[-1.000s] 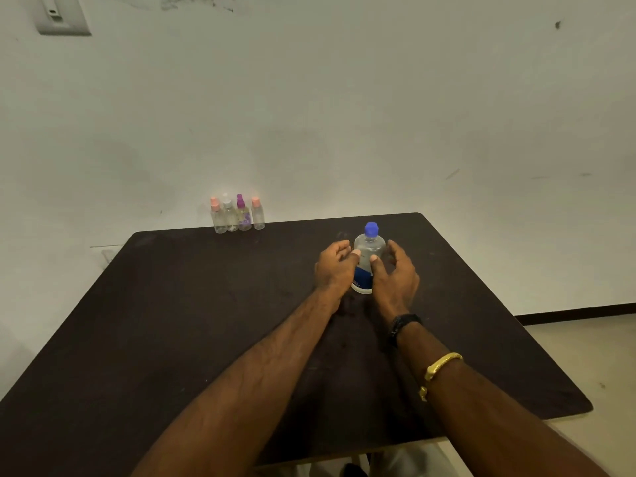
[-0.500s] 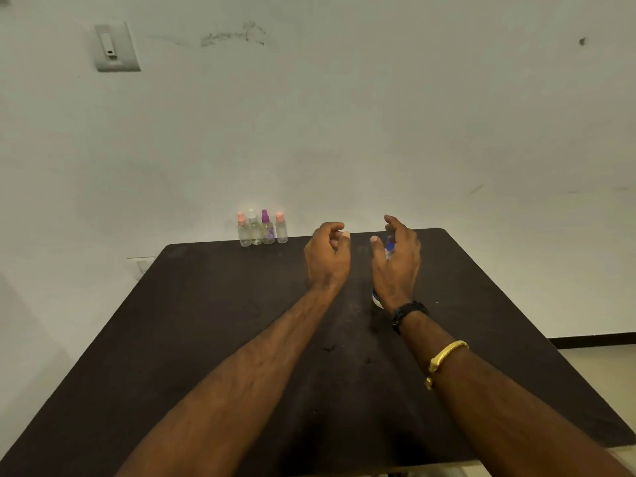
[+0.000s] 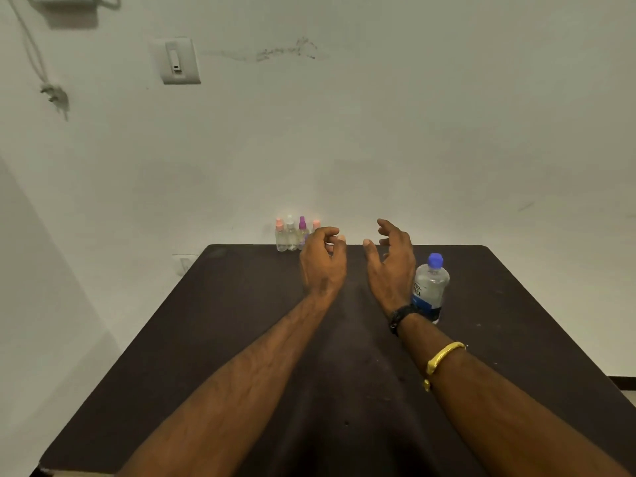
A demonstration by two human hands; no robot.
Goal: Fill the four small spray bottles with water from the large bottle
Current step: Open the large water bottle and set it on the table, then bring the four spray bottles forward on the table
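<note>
Both of your hands hang empty over the dark table [image 3: 241, 321]. Your right hand [image 3: 392, 266] sits just left of the large water bottle [image 3: 430, 287], fingers spread and relaxed. Your left hand [image 3: 323, 263] is farther left of the bottle, its fingers loosely curled round nothing.

The water bottle stands upright with its blue cap [image 3: 435, 260] on. The four small spray bottles [image 3: 292, 235] stand in a tight row beyond it and well to its left, all with their tops on. Your left hand hides part of the one nearest the water bottle.

I judge that pouring has not begun and you are at the fetching step. Next, pinch one small bottle low on its body so the row does not topple, set it beside the water bottle, then unscrew its top and the blue cap.
</note>
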